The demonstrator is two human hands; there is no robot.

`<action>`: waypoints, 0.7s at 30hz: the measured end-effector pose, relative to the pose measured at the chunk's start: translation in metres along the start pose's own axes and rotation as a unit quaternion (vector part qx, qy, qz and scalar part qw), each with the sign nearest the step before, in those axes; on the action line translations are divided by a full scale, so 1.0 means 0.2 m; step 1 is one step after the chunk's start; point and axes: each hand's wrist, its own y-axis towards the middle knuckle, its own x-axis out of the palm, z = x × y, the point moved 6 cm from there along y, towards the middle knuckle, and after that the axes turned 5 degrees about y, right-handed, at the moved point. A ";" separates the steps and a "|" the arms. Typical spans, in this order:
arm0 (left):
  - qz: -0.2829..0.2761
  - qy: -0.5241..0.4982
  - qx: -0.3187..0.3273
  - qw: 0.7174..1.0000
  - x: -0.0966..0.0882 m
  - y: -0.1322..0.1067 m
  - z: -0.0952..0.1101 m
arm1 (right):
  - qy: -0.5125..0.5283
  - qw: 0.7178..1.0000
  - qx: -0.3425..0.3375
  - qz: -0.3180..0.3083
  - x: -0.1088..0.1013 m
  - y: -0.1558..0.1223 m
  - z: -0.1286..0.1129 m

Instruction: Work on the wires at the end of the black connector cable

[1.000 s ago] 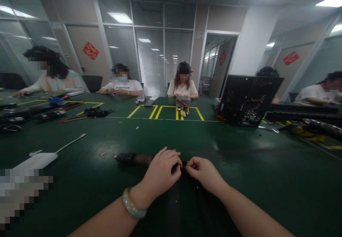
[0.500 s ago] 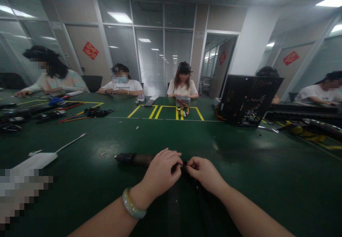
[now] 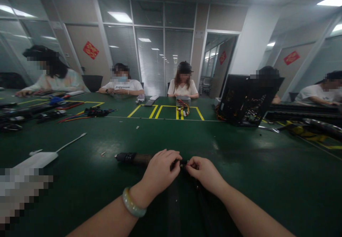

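Observation:
A dark electric screwdriver (image 3: 141,159) lies on the green table with its bit end pointing left. My left hand (image 3: 162,168) is closed around its rear part and covers much of it. Close by on the right, my right hand (image 3: 205,173) pinches a small dark cable connector (image 3: 183,165) at the tool's back end. Between the fingertips a bit of metal glints; whether the connector is seated in the tool I cannot tell. From there a black cable (image 3: 198,190) seems to run down toward me, hard to see against the dark surface.
A black computer case (image 3: 245,99) stands at the right beyond my hands. Bundles of wires (image 3: 93,112) lie at the far left. Nearer on the left is a white object with a cord (image 3: 40,160). A power supply (image 3: 183,101) sits before a person opposite; other people sit around the table (image 3: 165,133).
Both hands stay almost in place. The left fingers shift slightly at the screwdriver's end, and a little more of the metal glint shows between the hands.

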 end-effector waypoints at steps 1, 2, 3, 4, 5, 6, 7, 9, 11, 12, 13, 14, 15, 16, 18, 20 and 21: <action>0.001 -0.002 0.000 1.000 0.00 0.00 0.00 | -0.004 1.000 -0.003 0.002 0.00 0.00 0.00; -0.001 -0.004 0.004 1.000 0.00 0.00 0.01 | -0.009 1.000 -0.008 0.006 0.00 0.00 -0.01; -0.007 -0.005 0.009 1.000 0.00 0.00 0.01 | -0.014 1.000 -0.012 0.010 -0.01 0.00 -0.01; -0.012 -0.004 0.013 1.000 0.00 -0.01 0.02 | -0.016 1.000 -0.015 0.013 -0.01 0.00 -0.01; -0.017 -0.001 0.015 1.000 0.01 -0.01 0.02 | -0.016 1.000 -0.017 0.014 -0.01 0.01 -0.01; -0.022 0.004 0.016 1.000 0.02 -0.01 0.02 | -0.015 1.000 -0.017 0.013 -0.01 0.01 -0.01; -0.027 0.007 0.015 1.000 0.02 -0.01 0.01 | -0.013 1.000 -0.017 0.011 -0.01 0.01 -0.01; -0.031 0.012 0.013 0.999 0.04 -0.02 0.00 | -0.010 1.000 -0.013 0.005 0.00 0.01 0.00; -0.035 0.015 0.016 0.999 0.05 -0.01 0.00 | -0.008 1.000 -0.008 0.003 0.00 0.00 0.00; -0.037 0.018 0.017 0.999 0.05 -0.01 -0.01 | -0.007 1.000 -0.006 0.003 0.00 0.00 0.01; -0.039 0.023 0.020 0.999 0.05 -0.01 -0.01 | -0.006 1.000 -0.005 0.002 0.00 0.00 0.01; -0.043 0.027 0.022 0.998 0.05 -0.01 -0.02 | -0.005 1.000 -0.005 0.001 0.00 0.00 0.01; -0.048 0.031 0.023 0.998 0.06 -0.01 -0.02 | -0.005 1.000 -0.006 0.002 0.00 0.00 0.01; -0.054 0.033 0.023 0.998 0.06 -0.01 -0.02 | -0.004 1.000 -0.008 0.002 0.00 0.00 0.00; -0.062 0.033 0.017 0.997 0.06 -0.01 -0.03 | -0.004 1.000 -0.011 0.002 -0.01 0.00 0.00; -0.066 0.032 0.009 0.997 0.06 0.00 -0.03 | -0.003 1.000 -0.010 0.003 -0.01 0.00 -0.01; -0.068 0.032 0.007 0.997 0.05 0.00 -0.03 | -0.004 1.000 -0.009 0.002 -0.01 0.00 -0.01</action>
